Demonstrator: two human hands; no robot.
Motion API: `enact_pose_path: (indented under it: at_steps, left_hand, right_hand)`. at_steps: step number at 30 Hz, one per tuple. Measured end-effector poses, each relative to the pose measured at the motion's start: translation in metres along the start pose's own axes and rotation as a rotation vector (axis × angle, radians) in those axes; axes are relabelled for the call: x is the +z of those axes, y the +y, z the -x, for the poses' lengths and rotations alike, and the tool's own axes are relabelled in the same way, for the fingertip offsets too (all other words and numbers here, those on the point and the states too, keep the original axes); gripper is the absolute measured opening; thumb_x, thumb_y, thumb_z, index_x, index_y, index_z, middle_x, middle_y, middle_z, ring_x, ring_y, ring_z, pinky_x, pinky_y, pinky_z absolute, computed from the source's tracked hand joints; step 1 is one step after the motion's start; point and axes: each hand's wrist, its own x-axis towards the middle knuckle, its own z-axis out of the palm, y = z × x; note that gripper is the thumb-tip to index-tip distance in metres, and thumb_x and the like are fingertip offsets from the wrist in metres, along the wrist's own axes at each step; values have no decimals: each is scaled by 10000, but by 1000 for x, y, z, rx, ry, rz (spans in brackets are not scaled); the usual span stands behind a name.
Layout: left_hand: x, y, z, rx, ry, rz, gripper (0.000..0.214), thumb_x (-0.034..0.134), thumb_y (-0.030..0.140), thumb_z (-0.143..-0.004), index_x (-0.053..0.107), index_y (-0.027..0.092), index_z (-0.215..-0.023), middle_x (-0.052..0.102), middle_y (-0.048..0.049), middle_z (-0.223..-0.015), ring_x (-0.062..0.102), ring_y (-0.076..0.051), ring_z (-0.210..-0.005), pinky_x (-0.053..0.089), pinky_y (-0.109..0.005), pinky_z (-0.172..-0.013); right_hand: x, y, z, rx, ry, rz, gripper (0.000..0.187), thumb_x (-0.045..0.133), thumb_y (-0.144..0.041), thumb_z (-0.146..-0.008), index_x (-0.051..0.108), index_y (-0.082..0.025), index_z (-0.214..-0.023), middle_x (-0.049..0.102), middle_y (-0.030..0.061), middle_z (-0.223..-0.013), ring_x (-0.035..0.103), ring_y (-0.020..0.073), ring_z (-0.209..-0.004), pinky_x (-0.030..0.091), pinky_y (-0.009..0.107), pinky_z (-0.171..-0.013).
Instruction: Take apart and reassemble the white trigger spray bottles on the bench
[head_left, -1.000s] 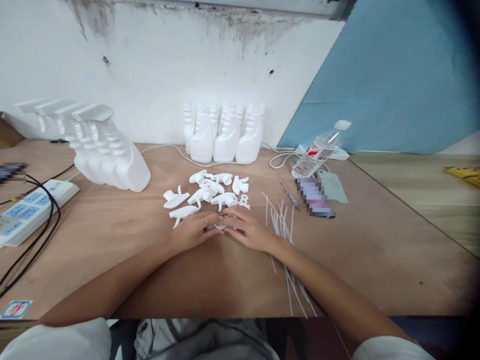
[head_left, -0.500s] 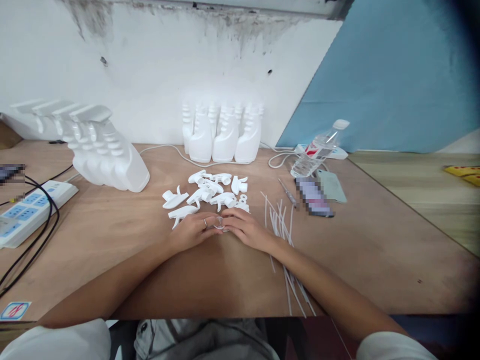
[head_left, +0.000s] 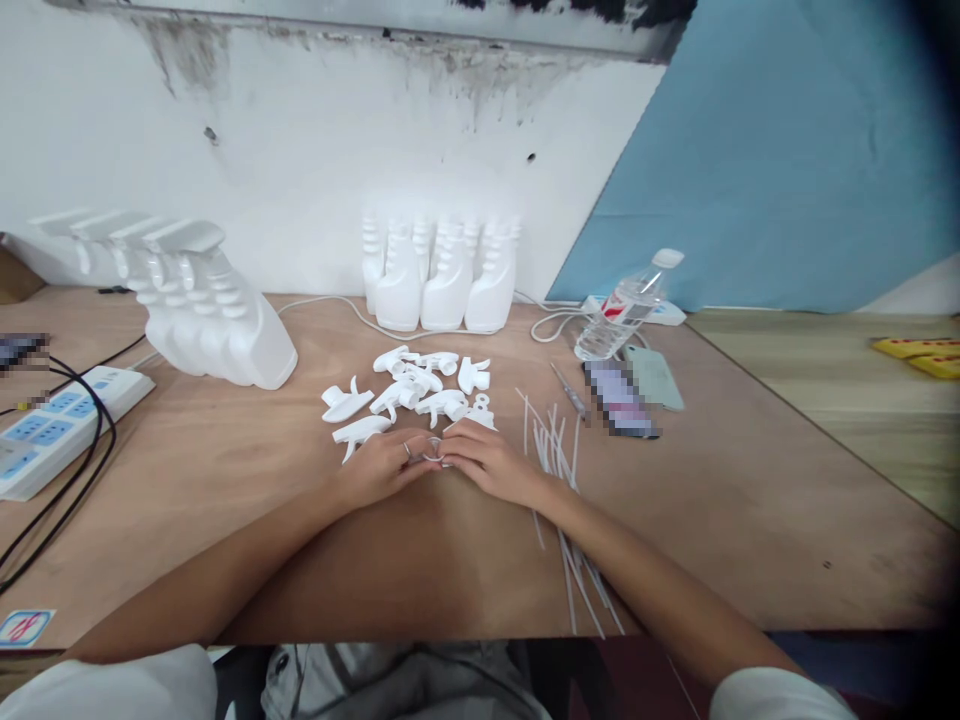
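My left hand and my right hand meet at the middle of the table, fingertips pinched together. Between them shows a thin white ring, partly covered by the fingers; whether it is a loose ring or a bent tube is hard to tell. Just beyond the hands lies a loose group of white trigger spray heads. Small white rings lie close past my right fingers. Thin white tubes are strewn beside and under my right forearm.
White bottles stand along the wall, and joined-looking bottles with spray heads lean at the left. A power strip with black cables is at far left. Rightward are a screwdriver-like tool, a phone and a water bottle.
The view has tilted slightly, so the scene sits a little lower and further left. Both hands keep hold of the white ring with hardly any movement.
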Motion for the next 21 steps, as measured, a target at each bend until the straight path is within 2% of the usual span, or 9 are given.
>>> enact_pose_path:
  at_steps: [4,6,8,11,14,17,21]
  left_hand:
    - [2,1,1,-118,14,-74,261,534,407,-896,527,214,-1072,647,-13,-885,582,-126,-682,466,-247,-646]
    - [2,4,0,-102,11,-88,229,523,386,-903,532,218,-1058,646,-16,-928,568,-111,-658,453,-232,-623]
    - [0,7,-1,-68,1,-92,187,491,338,-921,538,219,-1056,641,-29,-1013,582,-110,-703,453,-225,-634]
    - [-2,10,-3,-18,-17,-115,183,441,302,-940,551,206,-1052,624,-50,-1067,603,-122,-772,461,-228,-663]
    - [-3,10,-5,0,-25,-141,203,424,316,-949,562,197,-1036,621,-55,-1051,605,-119,-753,464,-234,-668]
    - [-2,8,-5,-2,-25,-140,194,436,328,-946,556,201,-1029,622,-43,-1046,609,-117,-762,464,-227,-663]
    - [1,7,-3,-27,16,-136,176,467,328,-929,541,196,-1019,630,-36,-1033,598,-109,-725,458,-221,-637]
  right_hand:
    - [-18,7,2,44,179,-28,238,486,-163,-923,615,-207,-1118,655,87,-1050,609,184,-996,490,345,-875]
    - [-31,17,6,96,272,60,210,487,-177,-920,644,-220,-1052,686,67,-992,637,191,-937,498,354,-844]
    - [-44,31,12,162,294,220,204,487,-189,-912,668,-225,-1000,712,53,-932,659,200,-869,497,359,-818]
    - [-61,50,21,321,184,502,236,468,-208,-895,690,-199,-976,726,69,-861,668,220,-764,484,346,-732]
    - [-71,60,27,534,62,651,242,469,-267,-889,701,-209,-925,723,55,-781,660,222,-696,439,309,-639]
    - [-77,62,28,696,-19,697,258,495,-375,-878,679,-213,-799,706,53,-733,646,227,-696,386,290,-588]
    - [-80,67,30,816,-125,646,268,566,-458,-815,614,-210,-726,685,51,-726,624,224,-698,352,280,-567]
